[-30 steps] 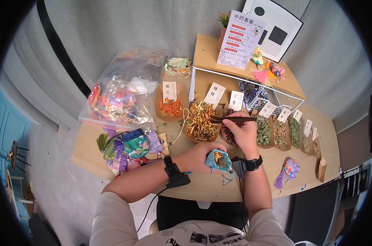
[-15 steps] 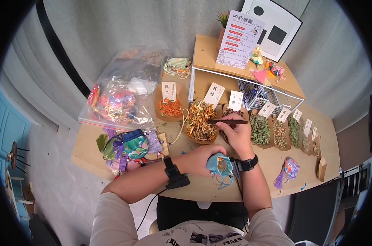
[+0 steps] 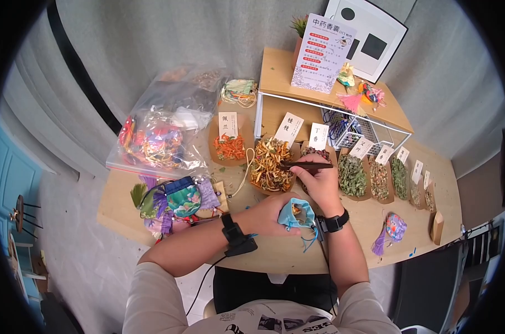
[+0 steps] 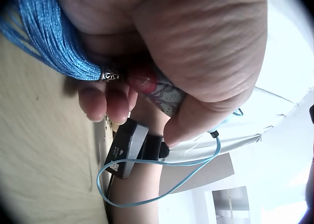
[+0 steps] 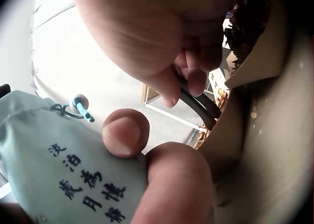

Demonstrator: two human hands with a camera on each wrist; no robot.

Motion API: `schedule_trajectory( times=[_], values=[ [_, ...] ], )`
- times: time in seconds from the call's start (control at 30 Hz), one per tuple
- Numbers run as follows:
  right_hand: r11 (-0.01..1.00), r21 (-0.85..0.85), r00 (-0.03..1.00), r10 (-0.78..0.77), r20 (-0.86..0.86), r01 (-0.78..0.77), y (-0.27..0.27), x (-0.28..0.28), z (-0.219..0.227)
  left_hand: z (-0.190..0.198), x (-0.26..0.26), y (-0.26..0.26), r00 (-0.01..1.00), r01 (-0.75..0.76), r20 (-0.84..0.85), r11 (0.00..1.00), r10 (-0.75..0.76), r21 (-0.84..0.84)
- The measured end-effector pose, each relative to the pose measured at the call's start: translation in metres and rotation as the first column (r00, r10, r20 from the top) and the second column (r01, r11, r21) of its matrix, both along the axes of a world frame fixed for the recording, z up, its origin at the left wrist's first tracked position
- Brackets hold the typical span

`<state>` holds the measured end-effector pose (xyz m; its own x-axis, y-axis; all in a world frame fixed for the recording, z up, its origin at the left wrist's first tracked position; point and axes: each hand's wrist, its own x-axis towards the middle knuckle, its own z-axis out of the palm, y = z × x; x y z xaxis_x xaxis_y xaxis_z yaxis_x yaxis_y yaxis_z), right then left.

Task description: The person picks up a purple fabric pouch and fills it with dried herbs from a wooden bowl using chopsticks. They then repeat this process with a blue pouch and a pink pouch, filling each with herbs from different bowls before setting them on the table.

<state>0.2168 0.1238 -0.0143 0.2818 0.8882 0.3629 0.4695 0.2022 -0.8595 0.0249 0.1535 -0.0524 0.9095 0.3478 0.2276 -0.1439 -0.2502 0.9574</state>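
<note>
My left hand (image 3: 269, 214) grips a light blue drawstring pouch (image 3: 297, 214) around its side; its mouth faces up and some dried pieces show inside. In the left wrist view a blue tassel (image 4: 54, 37) hangs by the palm. Dark writing covers the pouch (image 5: 73, 160) in the right wrist view. My right hand (image 3: 322, 181) pinches dark tweezers (image 3: 311, 165), whose tips reach the tray heap of yellow-brown dried slices (image 3: 272, 167). Whether the tips hold a piece cannot be told. Just right of it stands a tray of dark red buds (image 3: 317, 151), partly hidden by the right hand.
Left of the slices are a tray of orange petals (image 3: 229, 147), a clear bag (image 3: 158, 136) and a pile of pouches (image 3: 183, 197). Several herb trays, including green leaves (image 3: 352, 175), run right. A purple-tasselled pouch (image 3: 396, 227) lies at the right; a shelf (image 3: 330, 94) stands behind.
The tweezers have moved left from beside the dark red buds onto the yellow-brown slices, and the right hand has shifted left with them. The pouch has tilted slightly in the left hand.
</note>
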Motion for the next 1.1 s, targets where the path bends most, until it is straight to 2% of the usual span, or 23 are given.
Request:
schedule_trajectory(
  times=[0.37, 0.57, 0.63, 0.67, 0.73, 0.77, 0.8, 0.87, 0.9, 0.93, 1.0, 1.1],
  values=[
    [1.0, 0.008, 0.998, 0.003, 0.065, -0.004, -0.001, -0.004, 0.002, 0.001, 0.0, 0.0, 1.0, -0.011, -0.011, 1.0, 0.011, 0.012],
    [1.0, 0.0, 0.998, -0.018, -0.061, 0.018, -0.002, 0.001, 0.005, 0.006, -0.001, -0.001, 1.0, -0.009, -0.014, 0.998, 0.008, -0.054],
    [0.999, 0.051, 0.944, 0.028, -0.328, -0.013, 0.0, 0.008, 0.001, 0.008, -0.001, -0.003, 0.999, 0.004, 0.035, 0.984, 0.003, -0.179],
    [0.999, 0.051, 0.945, 0.029, -0.327, -0.013, -0.001, 0.013, 0.002, 0.008, 0.0, -0.003, 0.999, 0.003, 0.035, 0.984, 0.003, -0.178],
    [0.994, 0.103, 0.861, 0.089, -0.501, -0.042, -0.004, 0.024, 0.006, 0.005, 0.002, -0.002, 0.996, -0.027, 0.08, 0.981, 0.043, -0.19],
    [0.98, 0.178, 0.788, 0.179, -0.59, -0.089, -0.004, 0.03, 0.005, 0.004, 0.002, -0.001, 0.996, -0.029, 0.081, 0.981, 0.045, -0.19],
    [0.98, 0.178, 0.788, 0.18, -0.589, -0.091, -0.006, 0.034, 0.006, 0.004, 0.002, 0.0, 0.996, -0.03, 0.079, 0.968, 0.051, -0.248],
    [0.912, 0.343, 0.566, 0.409, -0.716, -0.224, -0.01, 0.037, 0.013, 0.007, 0.001, 0.0, 0.995, -0.031, 0.078, 0.952, 0.057, -0.305],
    [0.859, 0.417, 0.513, 0.512, -0.689, -0.296, -0.01, 0.041, 0.011, 0.011, 0.0, -0.001, 0.997, -0.03, 0.058, 0.924, 0.056, -0.382],
    [0.859, 0.418, 0.513, 0.513, -0.689, -0.297, -0.011, 0.042, 0.012, 0.013, -0.001, -0.001, 0.998, -0.03, 0.038, 0.89, 0.052, -0.455],
    [0.821, 0.383, 0.52, 0.566, -0.64, -0.423, -0.016, 0.042, 0.016, 0.01, -0.002, 0.0, 0.998, -0.037, 0.03, 0.887, 0.057, -0.459],
    [0.795, 0.371, 0.49, 0.594, -0.638, -0.481, -0.016, 0.037, 0.021, 0.007, -0.002, 0.0, 0.996, -0.062, 0.027, 0.902, 0.081, -0.427]
  ],
)
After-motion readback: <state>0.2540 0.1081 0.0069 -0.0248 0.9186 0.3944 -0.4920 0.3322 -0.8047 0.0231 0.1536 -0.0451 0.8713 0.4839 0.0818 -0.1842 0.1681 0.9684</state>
